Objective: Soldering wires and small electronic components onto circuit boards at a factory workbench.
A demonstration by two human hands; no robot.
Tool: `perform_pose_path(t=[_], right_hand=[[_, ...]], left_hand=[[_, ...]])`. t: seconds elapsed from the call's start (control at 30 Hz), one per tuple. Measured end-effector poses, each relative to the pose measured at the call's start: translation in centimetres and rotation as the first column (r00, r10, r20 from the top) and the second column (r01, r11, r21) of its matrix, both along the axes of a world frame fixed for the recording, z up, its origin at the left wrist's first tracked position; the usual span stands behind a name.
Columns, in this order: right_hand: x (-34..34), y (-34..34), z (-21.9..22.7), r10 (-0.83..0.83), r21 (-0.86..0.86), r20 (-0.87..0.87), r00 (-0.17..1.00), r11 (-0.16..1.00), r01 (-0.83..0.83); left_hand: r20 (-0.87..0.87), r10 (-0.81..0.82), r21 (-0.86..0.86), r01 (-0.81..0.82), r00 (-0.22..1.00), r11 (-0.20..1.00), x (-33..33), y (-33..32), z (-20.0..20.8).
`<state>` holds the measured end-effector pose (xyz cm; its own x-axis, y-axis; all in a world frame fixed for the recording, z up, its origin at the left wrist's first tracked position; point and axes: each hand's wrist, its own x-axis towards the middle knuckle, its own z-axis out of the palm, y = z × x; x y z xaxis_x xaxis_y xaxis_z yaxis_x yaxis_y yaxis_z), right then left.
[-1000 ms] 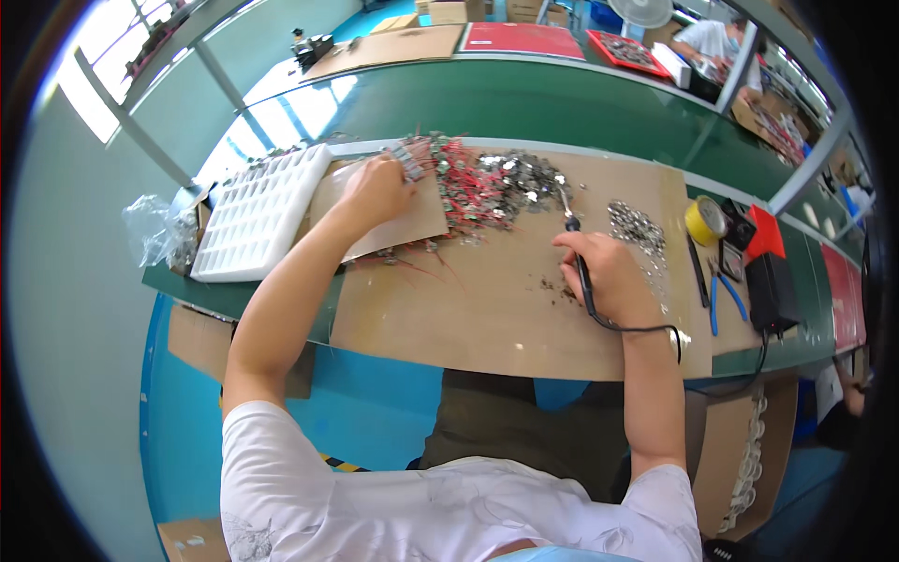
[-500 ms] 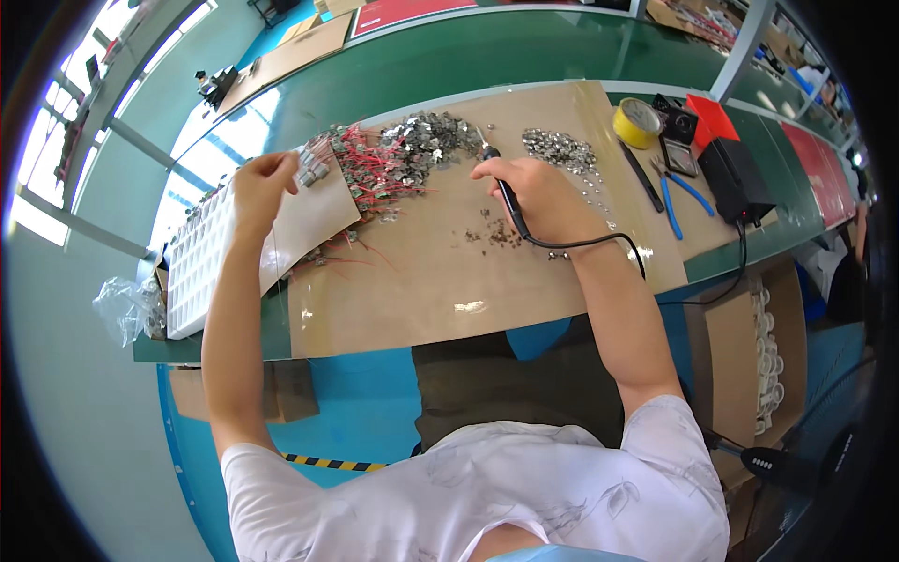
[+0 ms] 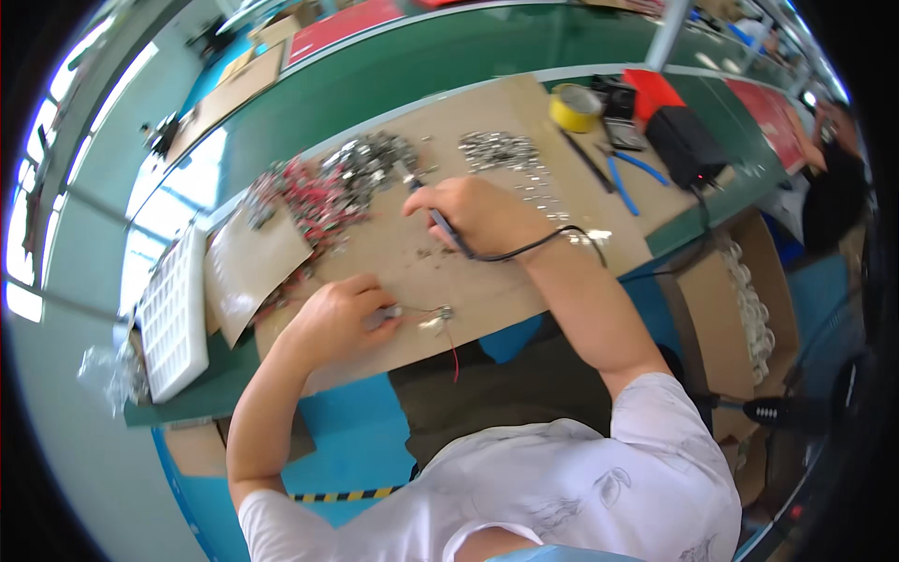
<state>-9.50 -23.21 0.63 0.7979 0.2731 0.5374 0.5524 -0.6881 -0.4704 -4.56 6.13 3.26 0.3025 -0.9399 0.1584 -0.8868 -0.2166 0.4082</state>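
My right hand (image 3: 492, 217) is closed around the dark handle of a soldering iron (image 3: 450, 231), whose tip points at a pile of small silvery metal parts (image 3: 361, 161). Near the front edge of the brown work sheet (image 3: 412, 347), my left hand (image 3: 342, 320) is closed, with a small grey piece at its fingertips. Thin red wires run from there to a small metallic part (image 3: 446, 312), and one wire hangs toward the table edge. Motion blur hides the finer detail. Red-wired parts (image 3: 314, 197) lie heaped beside the silvery pile.
Loose metal pieces (image 3: 501, 150) are spread at the back. A white compartment tray (image 3: 178, 323) and a tan sheet (image 3: 253, 262) stand left. To the right are yellow tape (image 3: 574, 108), blue-handled pliers (image 3: 618, 183) and a black box (image 3: 686, 145). The iron's cable (image 3: 524, 248) crosses my right forearm.
My left hand has come from the wired heap by the tray down to the front of the sheet, bringing a wired part. The right hand still grips the soldering iron; the whole view has shifted.
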Motion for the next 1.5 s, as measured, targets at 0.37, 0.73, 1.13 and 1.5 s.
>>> perform_pose_path(t=[0.37,0.73,1.13,1.5], right_hand=[[-0.1,0.8,0.4,0.082,-0.029,-0.138,0.987,0.996,-0.087],[-0.6,1.3,2.0,0.066,-0.007,-0.187,0.98,0.998,-0.068],[-8.5,2.1,-2.7,-0.257,0.471,-0.124,0.958,0.835,0.285],[-9.2,3.0,-2.4,-0.321,0.483,-0.12,0.939,0.808,0.338]], left_hand=[[-0.74,0.01,-0.412,-0.464,0.673,0.784,5.9,-4.5,1.0],[-0.831,0.108,-0.279,-0.576,0.546,0.768,5.6,-4.7,-2.4],[-0.547,0.306,-0.23,-0.491,0.779,0.841,4.6,-5.4,-2.9],[-0.42,0.262,-0.12,-0.34,0.869,0.933,4.1,-5.7,-3.3]])
